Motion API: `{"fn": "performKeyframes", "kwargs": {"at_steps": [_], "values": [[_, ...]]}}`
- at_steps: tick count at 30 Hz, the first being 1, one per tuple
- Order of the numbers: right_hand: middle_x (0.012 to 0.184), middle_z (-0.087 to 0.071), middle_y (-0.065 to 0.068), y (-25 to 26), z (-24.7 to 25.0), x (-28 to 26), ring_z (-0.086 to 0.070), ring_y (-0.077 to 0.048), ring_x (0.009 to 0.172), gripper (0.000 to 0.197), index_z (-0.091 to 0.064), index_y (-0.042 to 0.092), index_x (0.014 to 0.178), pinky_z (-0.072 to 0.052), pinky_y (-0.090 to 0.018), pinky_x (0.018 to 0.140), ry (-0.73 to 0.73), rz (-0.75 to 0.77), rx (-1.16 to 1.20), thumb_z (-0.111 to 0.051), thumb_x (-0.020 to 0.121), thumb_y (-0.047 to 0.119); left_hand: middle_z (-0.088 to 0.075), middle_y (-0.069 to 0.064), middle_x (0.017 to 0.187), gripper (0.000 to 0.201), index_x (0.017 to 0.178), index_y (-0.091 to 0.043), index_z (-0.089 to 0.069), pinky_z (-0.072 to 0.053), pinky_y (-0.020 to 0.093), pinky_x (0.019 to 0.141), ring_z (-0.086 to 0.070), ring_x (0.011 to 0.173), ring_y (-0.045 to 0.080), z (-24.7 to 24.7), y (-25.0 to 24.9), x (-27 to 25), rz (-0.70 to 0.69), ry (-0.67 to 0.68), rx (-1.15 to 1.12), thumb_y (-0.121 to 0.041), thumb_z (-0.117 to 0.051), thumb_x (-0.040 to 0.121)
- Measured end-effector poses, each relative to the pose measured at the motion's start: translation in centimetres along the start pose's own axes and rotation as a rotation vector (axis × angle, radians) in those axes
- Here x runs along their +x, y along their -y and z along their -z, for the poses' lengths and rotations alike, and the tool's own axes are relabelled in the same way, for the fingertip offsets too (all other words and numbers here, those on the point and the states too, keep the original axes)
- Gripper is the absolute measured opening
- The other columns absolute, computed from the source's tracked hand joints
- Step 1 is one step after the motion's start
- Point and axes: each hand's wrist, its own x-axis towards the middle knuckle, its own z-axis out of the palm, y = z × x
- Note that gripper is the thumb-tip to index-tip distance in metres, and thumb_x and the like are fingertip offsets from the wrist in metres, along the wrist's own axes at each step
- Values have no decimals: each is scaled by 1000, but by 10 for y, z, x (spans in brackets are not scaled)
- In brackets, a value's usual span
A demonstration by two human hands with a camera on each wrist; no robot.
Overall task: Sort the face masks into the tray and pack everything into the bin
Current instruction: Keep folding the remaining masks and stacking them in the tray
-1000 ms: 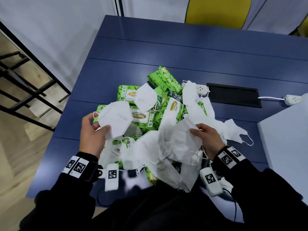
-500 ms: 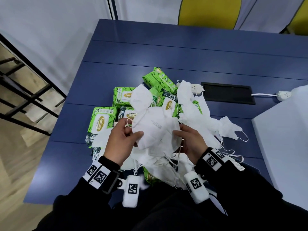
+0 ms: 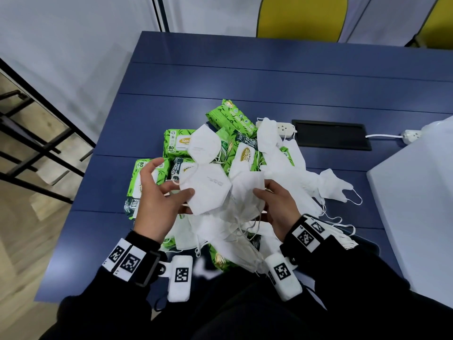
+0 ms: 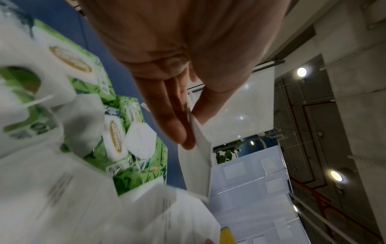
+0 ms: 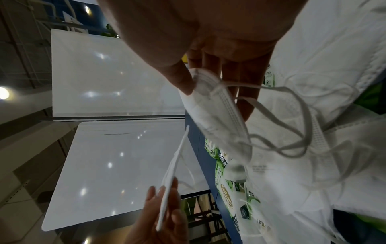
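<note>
Surface: a dark blue slatted table (image 3: 282, 77) beside a white partition wall, with two yellow chairs (image 3: 301, 15) behind its far edge.
Pile: loose white face masks (image 3: 289, 173) lie tangled over green wet-wipe packs (image 3: 230, 119) near the table's front edge; ear loops trail toward the right.
Left hand: the left hand (image 3: 157, 202) pinches one folded mask (image 3: 206, 190) between thumb and straight fingers, lifted just above the pile.
Right hand: the right hand (image 3: 277, 207) pinches a small stack of masks (image 3: 247, 192) at its edge, thumb on top, fingers beneath; loops hang from it.
Receptacles: neither tray nor bin can be identified; a pale grey flat surface (image 3: 416, 217) stands at the right, its nature unclear.
Other fixtures: a white power strip (image 3: 284, 127) and a black cable hatch (image 3: 331, 134) lie beyond the pile.
Step in hand: apparently, adding the single mask to the stack.
Technique: align folded edges before releasing the left pinch; keep the right thumb pressing so the stack does not fan out; lift clear so that trailing loops do not drag neighbouring masks or packs.
</note>
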Motion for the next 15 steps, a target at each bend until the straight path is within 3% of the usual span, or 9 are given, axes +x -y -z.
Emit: {"fn": "performKeyframes", "kwargs": {"at_steps": [2,5,8,11,13,15], "values": [[94,-71,-9,0,2,0,-66,-28,80,15,-68,13,108,-57,-40,67,-20,11,-1,-62,94,10,-56,14,81,57,122,-27,-54,-60,40,56,-64,71,26,6,-9,0,-45,24,40,7,-76,83],[93,-72,-8,-1,4,1,-66,-27,81,12,-68,13,104,-57,-39,68,-45,24,6,-61,95,9,-50,9,67,26,104,-16,-73,-61,43,64,-58,67,25,14,-19,0,-52,196,103,4,-73,88],[90,-71,-9,-1,4,0,-66,-28,80,13,-69,12,104,-56,-43,72,-39,22,17,-61,94,8,-47,16,71,37,113,-21,-74,-55,34,63,-50,65,21,13,-28,-8,-77,316,115,7,-69,90],[90,-71,-9,-1,2,-1,-68,-25,75,22,-67,11,108,-58,-42,71,-29,15,68,-57,93,-1,-51,8,78,44,114,-23,-63,-50,26,52,-53,63,15,7,-27,-11,-113,211,-17,14,-63,91],[96,-73,-12,-1,0,-1,-71,-25,80,35,-66,10,116,-59,-45,76,-11,14,123,-53,90,-10,-55,4,90,36,101,-21,-61,-51,27,54,-56,71,18,1,-20,-9,-103,124,-93,14,-61,90],[109,-74,-18,-2,-2,-2,-72,-31,91,42,-63,7,124,-58,-50,85,20,10,179,-50,89,-15,-61,2,90,31,86,-17,-64,-52,29,58,-57,76,19,-8,-8,-9,-37,71,-142,13,-59,89]]}}
